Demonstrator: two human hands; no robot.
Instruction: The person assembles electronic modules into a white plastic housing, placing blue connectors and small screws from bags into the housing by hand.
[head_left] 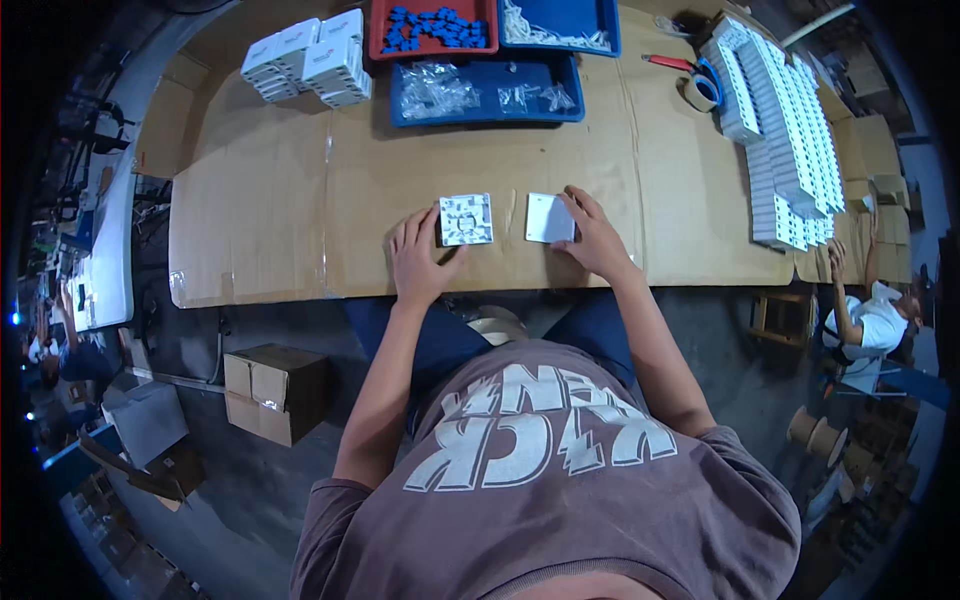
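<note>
On the cardboard-covered table in front of me lie two flat square pieces. The left one is a white square box (466,219) with a grey printed pattern on its top. My left hand (423,258) grips it at its left side, fingers along the edge and thumb at the near corner. A plain white square piece (549,219) lies a short gap to the right. Around its right side my right hand (597,238) is closed, fingers over the far right corner and thumb near the lower edge. How thick either piece is, I cannot tell.
Beyond are a red bin (434,52) of blue parts, a blue bin (560,50) of white pieces and a blue tray (487,121) of clear bags. White boxes (310,58) stand back left, long stacks (785,140) at right. Nearby are a tape roll (701,93) and red-handled tool (670,62).
</note>
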